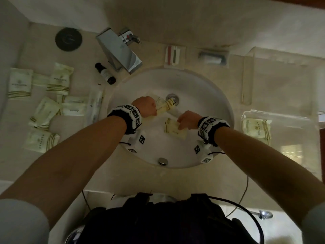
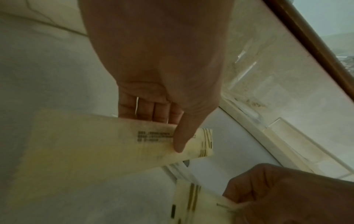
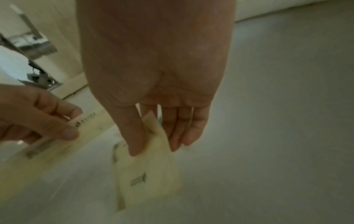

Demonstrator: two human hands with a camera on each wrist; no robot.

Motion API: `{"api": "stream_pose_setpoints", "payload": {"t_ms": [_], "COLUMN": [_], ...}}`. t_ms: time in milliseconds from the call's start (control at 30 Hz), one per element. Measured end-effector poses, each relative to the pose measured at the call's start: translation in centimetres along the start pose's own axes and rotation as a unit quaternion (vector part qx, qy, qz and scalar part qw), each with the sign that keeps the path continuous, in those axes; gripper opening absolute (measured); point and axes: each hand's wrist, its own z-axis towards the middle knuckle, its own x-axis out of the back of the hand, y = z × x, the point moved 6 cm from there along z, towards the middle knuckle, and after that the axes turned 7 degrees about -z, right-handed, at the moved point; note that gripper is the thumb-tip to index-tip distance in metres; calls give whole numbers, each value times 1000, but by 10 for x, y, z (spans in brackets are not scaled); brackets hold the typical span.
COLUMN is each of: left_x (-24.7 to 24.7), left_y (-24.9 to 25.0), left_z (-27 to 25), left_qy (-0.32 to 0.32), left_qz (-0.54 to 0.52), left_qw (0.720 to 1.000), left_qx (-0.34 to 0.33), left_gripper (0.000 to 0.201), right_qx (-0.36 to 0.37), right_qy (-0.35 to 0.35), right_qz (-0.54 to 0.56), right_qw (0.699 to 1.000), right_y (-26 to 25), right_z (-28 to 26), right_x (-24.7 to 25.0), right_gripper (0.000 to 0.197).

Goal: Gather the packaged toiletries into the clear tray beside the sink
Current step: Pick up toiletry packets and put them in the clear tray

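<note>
Fingertips (image 3: 134, 149) of the right hand (image 1: 189, 120) pinch the top edge of one cream packet (image 1: 173, 128) hanging over the sink (image 1: 219, 95) bowl; the left hand (image 1: 146, 106) grips a second packet (image 1: 166, 107) between thumb and fingers, near the drain. Both look light, soft and crinkly, probably slick, so a seam edge seems the best hold. Roughly eight more packets (image 1: 59, 79) lie at the counter's left edge. One packet (image 1: 256, 129) sits in the clear tray (image 1: 281, 115) at the right edge.

Black wristbands (image 1: 131, 118) with white marker-printed blocks — thin black cables, pale sleeves (image 1: 17, 221).
</note>
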Motion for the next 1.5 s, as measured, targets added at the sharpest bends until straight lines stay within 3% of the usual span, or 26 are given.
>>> {"api": "stream_pose_setpoints", "payload": {"t_ms": [167, 400, 733, 967, 1333, 1500], "left_x": [0, 1, -9, -13, -36, -50], "left_y": [12, 28, 53, 80, 134, 161], "left_z": [-9, -23, -40, -54, -71, -78], "left_qy": [-1, 22, 89, 124, 93, 80], "left_qz": [-45, -139, -208, -207, -278, -288], "left_qw": [999, 990, 974, 970, 952, 948], "left_qx": [-7, -28, -29, -38, -85, -111], "left_gripper": [29, 7, 12, 8, 22, 18], "right_qx": [21, 49, 64, 79, 80, 86], "right_qy": [54, 95, 132, 163, 214, 227], "right_qz": [158, 225, 295, 318, 362, 385], "right_qw": [986, 968, 944, 930, 904, 891], "right_y": [6, 8, 34, 58, 110, 130], "right_z": [-10, -30, -65, -94, -128, -146], "right_x": [11, 23, 31, 36, 51, 52], "right_gripper": [31, 21, 3, 5, 9, 8]}}
